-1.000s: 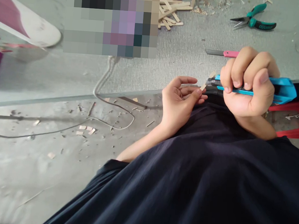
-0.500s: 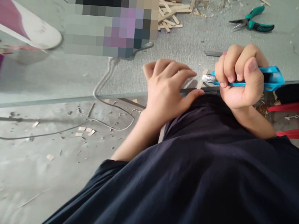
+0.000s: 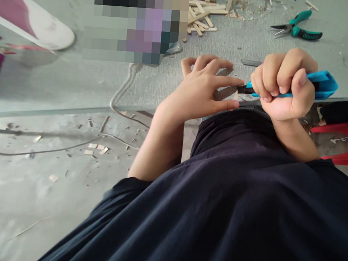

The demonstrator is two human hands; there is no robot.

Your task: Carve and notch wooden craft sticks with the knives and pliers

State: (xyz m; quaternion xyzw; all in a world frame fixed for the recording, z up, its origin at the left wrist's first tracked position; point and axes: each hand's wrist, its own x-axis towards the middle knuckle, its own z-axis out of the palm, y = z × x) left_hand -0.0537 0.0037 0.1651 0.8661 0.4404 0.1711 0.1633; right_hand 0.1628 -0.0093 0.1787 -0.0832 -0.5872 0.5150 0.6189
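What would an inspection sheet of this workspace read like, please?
Surface: grey table, with shavings near its far edge.
Job's things: blue utility knife, tip toward the left hand; whatever lies under the tip is mostly hidden.
Clutter: pile of wooden sticks; teal pliers; grey blade behind the right hand.
Hands: right hand fisted round the knife; left hand open, fingers spread over the table, index fingertip at the knife's tip.
Cables: grey cable runs off the table edge to the floor.
Surroundings: wood chips on the floor; red stool at right.
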